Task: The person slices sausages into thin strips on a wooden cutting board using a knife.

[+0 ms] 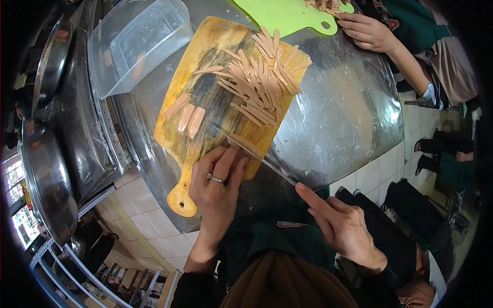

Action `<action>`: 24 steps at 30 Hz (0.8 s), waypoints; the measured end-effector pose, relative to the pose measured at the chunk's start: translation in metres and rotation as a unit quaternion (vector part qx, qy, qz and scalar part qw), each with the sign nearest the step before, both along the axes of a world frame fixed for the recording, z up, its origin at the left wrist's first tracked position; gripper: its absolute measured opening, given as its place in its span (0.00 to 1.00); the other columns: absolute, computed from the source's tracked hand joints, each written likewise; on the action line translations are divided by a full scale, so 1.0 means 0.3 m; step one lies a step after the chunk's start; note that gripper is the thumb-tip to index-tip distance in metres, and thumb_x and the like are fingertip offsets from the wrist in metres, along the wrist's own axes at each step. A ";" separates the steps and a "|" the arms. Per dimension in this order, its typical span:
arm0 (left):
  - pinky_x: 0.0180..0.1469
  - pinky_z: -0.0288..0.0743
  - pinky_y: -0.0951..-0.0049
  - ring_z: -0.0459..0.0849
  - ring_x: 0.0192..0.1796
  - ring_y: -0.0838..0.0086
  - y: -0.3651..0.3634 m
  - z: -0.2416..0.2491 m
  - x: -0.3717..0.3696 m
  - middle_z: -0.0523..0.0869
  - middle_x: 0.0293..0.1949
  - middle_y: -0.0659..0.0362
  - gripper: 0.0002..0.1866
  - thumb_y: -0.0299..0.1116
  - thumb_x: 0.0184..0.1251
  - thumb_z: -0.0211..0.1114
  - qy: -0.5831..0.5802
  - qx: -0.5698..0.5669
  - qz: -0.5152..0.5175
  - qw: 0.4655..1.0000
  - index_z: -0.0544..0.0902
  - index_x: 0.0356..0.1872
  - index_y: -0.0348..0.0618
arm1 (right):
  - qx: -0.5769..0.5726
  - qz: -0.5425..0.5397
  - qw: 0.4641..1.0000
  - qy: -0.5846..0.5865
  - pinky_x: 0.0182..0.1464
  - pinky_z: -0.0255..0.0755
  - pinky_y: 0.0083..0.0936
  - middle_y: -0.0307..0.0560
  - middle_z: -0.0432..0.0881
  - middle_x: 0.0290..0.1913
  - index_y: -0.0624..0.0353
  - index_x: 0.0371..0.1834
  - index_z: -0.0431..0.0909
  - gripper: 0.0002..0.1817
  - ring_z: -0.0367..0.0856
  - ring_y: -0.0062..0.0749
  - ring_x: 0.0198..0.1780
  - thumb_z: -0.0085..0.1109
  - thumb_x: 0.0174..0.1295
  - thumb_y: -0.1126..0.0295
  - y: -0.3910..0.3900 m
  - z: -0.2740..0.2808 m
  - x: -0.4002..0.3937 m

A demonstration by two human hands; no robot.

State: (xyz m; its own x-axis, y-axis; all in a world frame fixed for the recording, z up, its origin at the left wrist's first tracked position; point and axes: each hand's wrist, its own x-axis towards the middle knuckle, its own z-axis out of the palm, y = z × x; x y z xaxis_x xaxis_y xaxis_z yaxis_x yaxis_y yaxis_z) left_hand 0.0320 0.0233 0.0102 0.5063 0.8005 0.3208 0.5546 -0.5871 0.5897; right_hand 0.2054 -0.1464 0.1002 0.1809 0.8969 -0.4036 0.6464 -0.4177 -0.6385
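Observation:
A wooden cutting board with a handle lies on the metal table in front of me. My right hand is closed round the handle of a knife, its index finger stretched along the top. The blade crosses the board's near part, against a piece of sausage. My left hand, with a ring on one finger, presses its bent fingertips on that piece beside the blade. Three thicker sausage pieces lie to the left. A heap of thin sausage strips covers the board's far right.
A clear plastic container stands at the back left with a few pieces inside. Another person's hand is at a green cutting board holding chopped food. Large metal bowls stand at the left.

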 end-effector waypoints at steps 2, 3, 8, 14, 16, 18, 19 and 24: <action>0.44 0.79 0.67 0.85 0.42 0.65 0.002 -0.001 -0.001 0.87 0.45 0.60 0.18 0.26 0.55 0.81 0.004 0.008 -0.003 1.000 0.91 0.49 0.46 | -0.015 0.006 1.000 0.005 0.20 0.74 0.31 0.45 0.72 0.23 0.36 0.83 0.64 0.40 0.72 0.31 0.18 0.62 0.69 0.78 0.004 0.013 0.003; 0.44 0.79 0.67 0.85 0.42 0.65 0.002 0.002 0.001 0.87 0.45 0.60 0.18 0.26 0.55 0.81 0.009 0.011 -0.003 1.000 0.91 0.48 0.46 | -0.019 0.012 1.000 0.004 0.20 0.74 0.31 0.46 0.72 0.24 0.35 0.83 0.64 0.41 0.72 0.31 0.18 0.63 0.68 0.78 0.005 0.018 0.005; 0.48 0.79 0.65 0.84 0.44 0.64 -0.005 -0.001 -0.002 0.88 0.49 0.60 0.20 0.25 0.52 0.82 0.011 -0.021 0.005 1.000 0.90 0.48 0.46 | -0.030 0.021 0.999 0.007 0.20 0.75 0.33 0.45 0.72 0.26 0.34 0.84 0.63 0.45 0.73 0.32 0.18 0.66 0.63 0.79 0.004 0.021 0.012; 0.53 0.79 0.62 0.86 0.49 0.60 0.011 0.001 -0.005 0.88 0.54 0.59 0.20 0.25 0.52 0.82 0.030 0.012 -0.023 0.999 0.89 0.49 0.46 | -0.029 0.022 0.999 0.016 0.21 0.77 0.33 0.46 0.72 0.27 0.31 0.84 0.61 0.46 0.73 0.32 0.18 0.65 0.64 0.79 0.010 -0.012 0.015; 0.54 0.79 0.62 0.86 0.51 0.60 0.008 0.000 -0.005 0.88 0.54 0.58 0.20 0.25 0.53 0.82 0.031 0.013 -0.021 0.999 0.89 0.49 0.46 | -0.024 0.017 0.999 0.027 0.20 0.77 0.32 0.47 0.72 0.27 0.30 0.84 0.61 0.46 0.73 0.32 0.17 0.65 0.64 0.79 0.030 -0.032 0.016; 0.54 0.79 0.62 0.86 0.51 0.60 0.009 0.000 -0.004 0.88 0.54 0.59 0.20 0.25 0.53 0.82 0.028 0.012 -0.022 0.999 0.89 0.49 0.47 | -0.049 0.015 0.998 0.042 0.19 0.78 0.32 0.46 0.72 0.27 0.30 0.84 0.60 0.45 0.73 0.31 0.17 0.64 0.65 0.79 0.068 -0.035 0.015; 0.54 0.79 0.62 0.86 0.51 0.60 0.011 0.000 -0.003 0.88 0.53 0.59 0.20 0.26 0.53 0.82 0.026 0.014 -0.023 0.999 0.89 0.49 0.47 | -0.060 0.014 0.997 0.050 0.19 0.78 0.32 0.46 0.72 0.27 0.30 0.84 0.60 0.45 0.73 0.31 0.17 0.64 0.66 0.79 0.082 -0.037 0.019; 0.53 0.79 0.64 0.87 0.51 0.62 0.009 -0.006 0.001 0.88 0.54 0.60 0.20 0.26 0.54 0.82 0.024 0.022 -0.016 0.999 0.89 0.50 0.48 | -0.021 0.021 1.000 0.007 0.18 0.78 0.32 0.43 0.73 0.24 0.30 0.84 0.60 0.44 0.72 0.29 0.16 0.63 0.67 0.79 0.085 -0.046 0.031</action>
State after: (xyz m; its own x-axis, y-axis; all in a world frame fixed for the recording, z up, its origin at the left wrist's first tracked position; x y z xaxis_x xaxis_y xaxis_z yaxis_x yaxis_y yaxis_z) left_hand 0.0324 0.0259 0.0085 0.5469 0.7696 0.3295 0.5620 -0.6292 0.5369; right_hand 0.2148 -0.1208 0.0865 0.1379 0.8856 -0.4434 0.6555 -0.4172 -0.6295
